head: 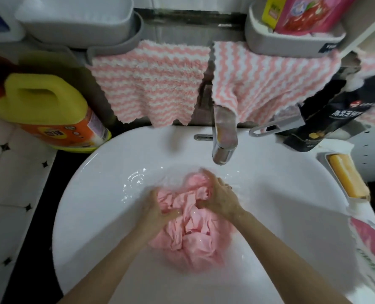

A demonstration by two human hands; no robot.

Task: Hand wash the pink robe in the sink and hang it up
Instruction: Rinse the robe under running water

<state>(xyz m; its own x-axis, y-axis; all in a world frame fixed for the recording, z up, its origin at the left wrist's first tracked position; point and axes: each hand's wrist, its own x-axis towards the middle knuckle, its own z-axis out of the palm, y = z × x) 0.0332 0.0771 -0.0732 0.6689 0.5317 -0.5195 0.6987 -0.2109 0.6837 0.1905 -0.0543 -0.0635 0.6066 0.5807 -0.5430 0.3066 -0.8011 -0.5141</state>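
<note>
A white oval sink (98,216) fills most of the view, its near rim cut off by the bottom edge and its bowl holding shallow rippled water. The pink robe (193,224) lies bunched and soaked in the middle of the bowl, its lower folds under water and blurred to a pink haze, so its full shape cannot be made out. Two pink-and-white striped towels (151,84) hang behind the sink's back rim, the right one partly behind the tap. A yellow detergent jug (43,108) with an orange label stands at the sink's back left corner, its label too blurred to read. Grey trays (291,40) sit above the towels, cut off by the top edge. A dark pack (327,119) leans at the back right corner. The chrome faucet (223,137) reaches over the back rim, its spout just above the robe. The left hand (158,213) presses down on the robe's left side with fingers curled into the cloth; the right hand (221,196) closes on a wad of fabric at the robe's far right, its fingertips buried. A yellow soap bar (346,178) rests in a dish on the right rim.
</note>
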